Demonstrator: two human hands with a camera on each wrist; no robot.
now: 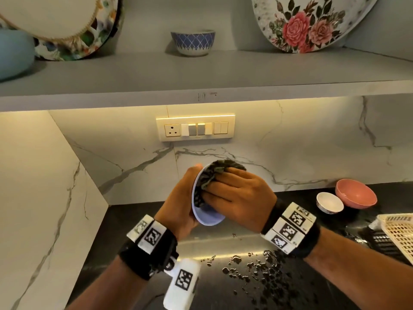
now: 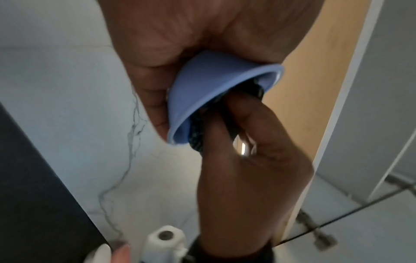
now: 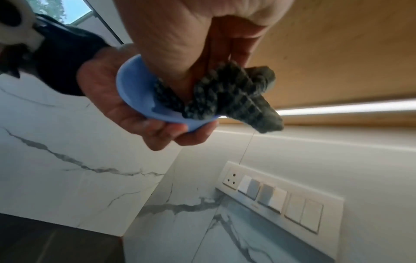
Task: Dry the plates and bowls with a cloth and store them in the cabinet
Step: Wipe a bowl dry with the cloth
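A small light-blue bowl [image 1: 207, 217] [image 2: 202, 89] [image 3: 135, 89] is held on its side above the dark counter, its mouth facing right. My left hand [image 1: 181, 198] [image 2: 162, 53] [image 3: 126, 113] cups it from behind, fingers curled round the base and rim. My right hand [image 1: 237, 193] [image 2: 243, 160] [image 3: 180, 44] grips a bunched dark green waffle cloth [image 1: 214, 173] [image 3: 236, 94] and pushes it into the bowl. The cloth sticks out past the top of the rim. A pink bowl [image 1: 356, 196] and a small white bowl [image 1: 329, 202] stand on the counter to the right.
An open grey shelf [image 1: 201, 74] above holds a blue patterned bowl [image 1: 193, 42], a rose platter [image 1: 312, 21] and a floral plate [image 1: 60, 27]. A cream basket [image 1: 397, 233] sits at the right edge. Water drops [image 1: 257, 267] spot the black counter. A switch panel [image 1: 195, 129] is on the marble wall.
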